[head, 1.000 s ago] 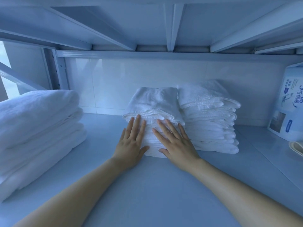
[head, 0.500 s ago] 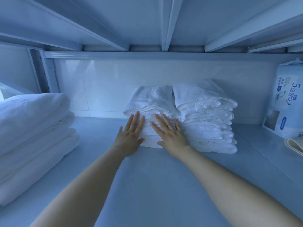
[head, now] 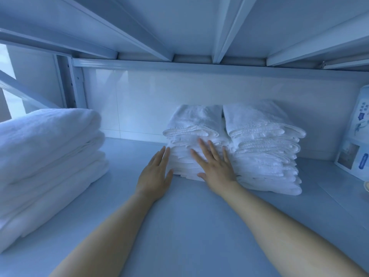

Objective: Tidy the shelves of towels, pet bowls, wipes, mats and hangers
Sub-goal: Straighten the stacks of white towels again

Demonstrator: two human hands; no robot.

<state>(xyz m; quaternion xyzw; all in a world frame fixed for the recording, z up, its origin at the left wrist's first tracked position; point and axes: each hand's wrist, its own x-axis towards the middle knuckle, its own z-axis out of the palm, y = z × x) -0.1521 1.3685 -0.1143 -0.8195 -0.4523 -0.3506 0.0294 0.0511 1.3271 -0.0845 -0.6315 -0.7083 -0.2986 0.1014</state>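
Two stacks of small folded white towels stand side by side at the back of the shelf: a left stack (head: 196, 124) and a taller right stack (head: 265, 148). My right hand (head: 215, 164) presses flat, fingers straight, against the front of the left stack. My left hand (head: 156, 172) lies with straight fingers along that stack's left front corner, touching its side. Both stacks touch each other.
A pile of large folded white towels (head: 46, 156) fills the shelf's left side. A printed white and blue pack (head: 357, 140) stands at the far right, with a pale rim (head: 366, 185) in front of it. The upper shelf's beams (head: 225, 37) hang low overhead. The grey shelf board (head: 189, 226) lies in front.
The left stack has slid back and right until it meets the right stack. My left hand has shifted from the stack's front to its left corner; my right hand stays flat on the front.
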